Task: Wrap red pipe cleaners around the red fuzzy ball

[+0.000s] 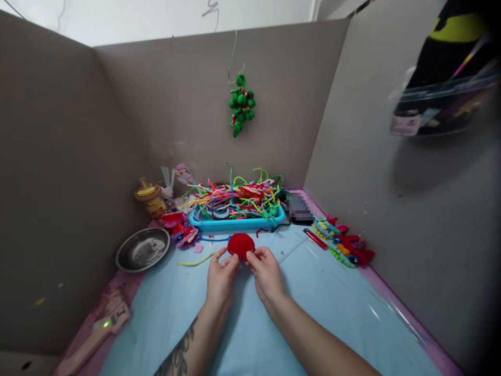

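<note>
A red, rounded fuzzy piece (240, 245) is held up between my two hands, a little in front of the blue tray. My left hand (222, 274) pinches its lower left edge between thumb and fingers. On the lower right edge, my right hand (266, 269) grips it the same way. Whether the piece is flat or padded I cannot make out. A yellow-green pipe cleaner (196, 259) lies on the table left of my hands, and a blue pipe cleaner (215, 239) runs behind it toward the red piece.
A blue tray (235, 225) heaped with coloured pipe cleaners stands at the back. To the left are a metal bowl (131, 256), a lidded cup (154, 201) and a pink glue gun (113, 321). A red cutter (315, 239), a phone (300, 208) and colourful fish shapes (344, 243) lie right.
</note>
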